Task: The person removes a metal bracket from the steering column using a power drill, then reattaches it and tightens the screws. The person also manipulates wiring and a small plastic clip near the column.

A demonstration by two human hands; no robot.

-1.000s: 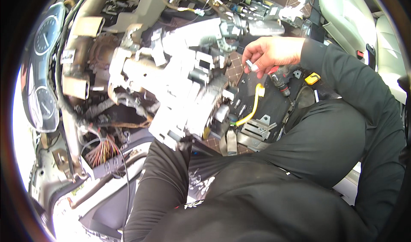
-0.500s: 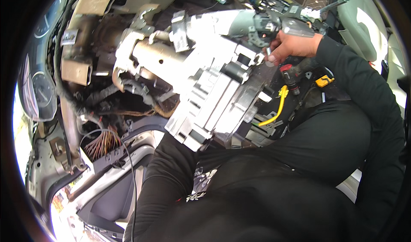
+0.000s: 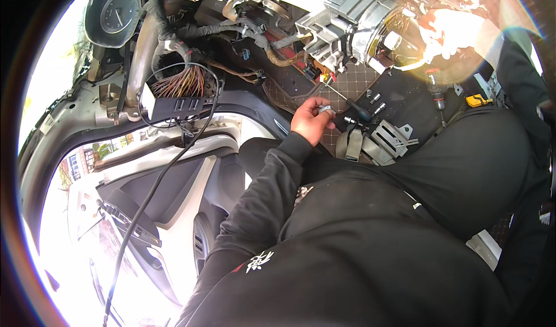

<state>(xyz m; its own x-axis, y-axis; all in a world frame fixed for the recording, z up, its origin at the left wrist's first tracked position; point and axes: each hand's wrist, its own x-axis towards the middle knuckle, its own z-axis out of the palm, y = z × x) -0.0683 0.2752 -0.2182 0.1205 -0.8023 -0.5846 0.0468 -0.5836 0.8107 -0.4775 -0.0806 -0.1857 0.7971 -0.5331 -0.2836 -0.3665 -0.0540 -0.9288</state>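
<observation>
My left hand [image 3: 310,121] is closed, thumb against fingers, around a small light-grey piece [image 3: 326,109] whose kind I cannot make out. It hovers over the brown quilted floor mat [image 3: 348,84]. Just right of it lie a screwdriver [image 3: 358,109] with a dark handle and several small metal sockets [image 3: 378,108]. Strong glare washes out my right hand [image 3: 454,33] at the upper right, so its fingers do not read. Near that hand is the steering column assembly [image 3: 347,20], a silver housing with a round end.
Metal brackets [image 3: 391,140] lie by my legs, with a red-and-grey tool [image 3: 434,89] and a yellow item [image 3: 478,100] farther right. Left are a connector block with many wires [image 3: 179,89], a black cable [image 3: 147,202], an open car door [image 3: 174,211] and an instrument cluster [image 3: 116,11].
The view has swung, and the column assembly now sits higher and farther right. My left hand, hidden before, shows with a small piece. My right hand has gone into the glare.
</observation>
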